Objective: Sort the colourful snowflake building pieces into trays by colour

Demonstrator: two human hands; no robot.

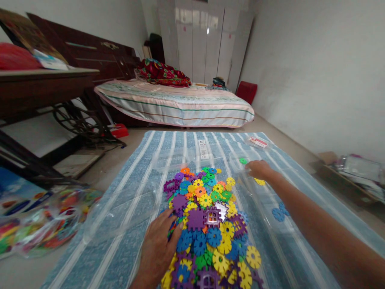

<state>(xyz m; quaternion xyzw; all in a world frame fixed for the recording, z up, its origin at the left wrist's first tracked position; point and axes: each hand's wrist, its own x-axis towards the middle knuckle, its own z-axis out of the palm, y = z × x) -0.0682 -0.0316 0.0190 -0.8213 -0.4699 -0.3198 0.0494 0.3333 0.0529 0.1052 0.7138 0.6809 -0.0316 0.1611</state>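
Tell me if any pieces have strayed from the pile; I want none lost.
Yes. Two blue pieces lie apart on the striped mat, right of the main pile. A green piece and a yellow piece sit by the right hand.

My pile of toy gears (pixel 207 224) mixes yellow, blue, purple, green and orange. Under it, my mat (pixel 126 192) shows blue with white stripes. The bed sheet (pixel 180 106) has pale pastel stripes.
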